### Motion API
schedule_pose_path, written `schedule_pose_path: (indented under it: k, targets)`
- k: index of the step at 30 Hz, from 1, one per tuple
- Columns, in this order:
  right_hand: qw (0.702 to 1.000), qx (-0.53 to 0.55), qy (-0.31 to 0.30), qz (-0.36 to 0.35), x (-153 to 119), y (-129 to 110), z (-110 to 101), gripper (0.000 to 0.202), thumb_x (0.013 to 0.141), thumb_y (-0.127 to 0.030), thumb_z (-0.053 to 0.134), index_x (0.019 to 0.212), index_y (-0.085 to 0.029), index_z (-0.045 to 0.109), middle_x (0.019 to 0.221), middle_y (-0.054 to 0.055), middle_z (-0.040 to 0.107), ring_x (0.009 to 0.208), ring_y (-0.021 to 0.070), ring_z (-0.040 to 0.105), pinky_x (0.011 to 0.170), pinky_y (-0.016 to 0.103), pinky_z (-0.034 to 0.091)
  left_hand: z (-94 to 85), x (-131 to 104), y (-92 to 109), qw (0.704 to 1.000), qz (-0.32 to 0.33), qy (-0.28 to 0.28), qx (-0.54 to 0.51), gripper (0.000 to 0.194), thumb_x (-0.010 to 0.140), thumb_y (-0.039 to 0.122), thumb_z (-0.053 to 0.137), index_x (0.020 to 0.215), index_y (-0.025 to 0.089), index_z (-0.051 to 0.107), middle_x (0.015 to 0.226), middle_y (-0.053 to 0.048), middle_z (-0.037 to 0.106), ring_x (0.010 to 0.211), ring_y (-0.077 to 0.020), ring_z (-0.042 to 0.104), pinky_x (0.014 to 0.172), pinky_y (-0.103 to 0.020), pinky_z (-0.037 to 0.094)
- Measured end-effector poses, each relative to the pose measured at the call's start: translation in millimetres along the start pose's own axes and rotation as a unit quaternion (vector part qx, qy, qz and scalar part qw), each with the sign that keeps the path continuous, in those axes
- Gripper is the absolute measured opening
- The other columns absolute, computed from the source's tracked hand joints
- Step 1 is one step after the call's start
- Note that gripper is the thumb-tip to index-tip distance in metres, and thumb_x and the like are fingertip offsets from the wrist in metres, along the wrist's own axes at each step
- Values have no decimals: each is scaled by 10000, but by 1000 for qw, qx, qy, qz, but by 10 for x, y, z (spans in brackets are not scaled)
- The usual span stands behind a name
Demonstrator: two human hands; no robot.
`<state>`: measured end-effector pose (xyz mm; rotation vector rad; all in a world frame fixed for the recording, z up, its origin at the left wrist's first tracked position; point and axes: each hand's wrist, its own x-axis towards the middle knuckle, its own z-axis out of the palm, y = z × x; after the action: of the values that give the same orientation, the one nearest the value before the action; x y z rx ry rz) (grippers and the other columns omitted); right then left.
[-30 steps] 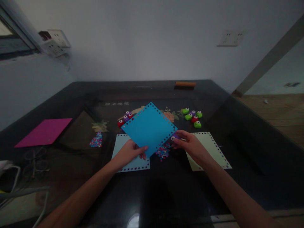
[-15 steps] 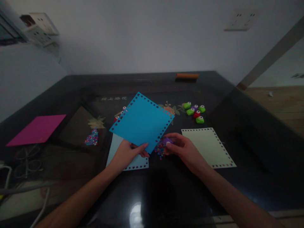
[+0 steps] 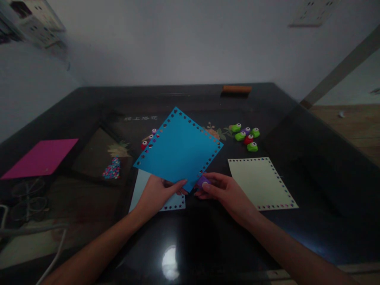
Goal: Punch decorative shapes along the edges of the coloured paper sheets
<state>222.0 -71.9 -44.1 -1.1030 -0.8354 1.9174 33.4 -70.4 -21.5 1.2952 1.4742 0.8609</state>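
Pinching the blue sheet (image 3: pixel 179 148) beside its near corner, your left grip (image 3: pixel 162 194) is closed on it, thumb over the top and fingers curled underneath; holding it there probably leaves the near right edge free. The blue sheet is raised above the bench (image 3: pixel 208 241) with a corner pointing towards you, which likely presents that edge to your other side.

Your right grip (image 3: pixel 219 188) is curled around a purple punch (image 3: pixel 203 181), thumb against its near side, right at the blue sheet's near right edge; whether paper sits in its slot, I cannot tell.

Your forearms slant inward from both sides and meet at the blue sheet's near corner, a pose that seems to let the two hands brace each other.

Under the blue sheet lies a partly covered pale blue sheet (image 3: pixel 139 194); to its right rests a cream sheet (image 3: pixel 261 184), seemingly set aside. Beyond its right corner sits a punch cluster (image 3: pixel 248 139), probably within easy reach.
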Motion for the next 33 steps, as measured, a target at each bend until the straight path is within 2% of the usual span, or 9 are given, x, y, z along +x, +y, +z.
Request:
schedule_pose_path:
  k: [8,16,21,33]
  targets:
    - [1000,-10,-3,-2,-12,-2,20,345,627,-258,786,929,-169,647,825,23,697,697,156,681,717,319,545,19,-16,26,1000,8,-8,3,122,673,251,663,633,161,590,606,-40,722,538,-185,691,530,-240,557]
    - [996,-62,-47,-39,-10,19,50,277,670,-297,748,920,-207,669,900,29,691,780,164,648,806,365,509,58,-49,29,999,-1,-28,-21,115,673,258,665,696,161,607,668,-41,734,582,-189,699,570,-254,568]
    - [994,-80,-45,-59,-5,44,40,285,666,-294,750,926,-213,665,911,31,686,807,172,638,773,353,513,79,-49,-13,999,-5,-22,-24,207,668,291,680,817,164,612,726,-45,741,598,-198,702,597,-283,578]
    - [995,-73,-45,-58,-11,55,49,287,671,-306,749,922,-199,659,906,32,675,820,170,635,765,357,542,82,-49,9,1000,-1,-15,-13,200,667,297,678,806,169,612,817,-57,747,619,-198,703,629,-300,582]
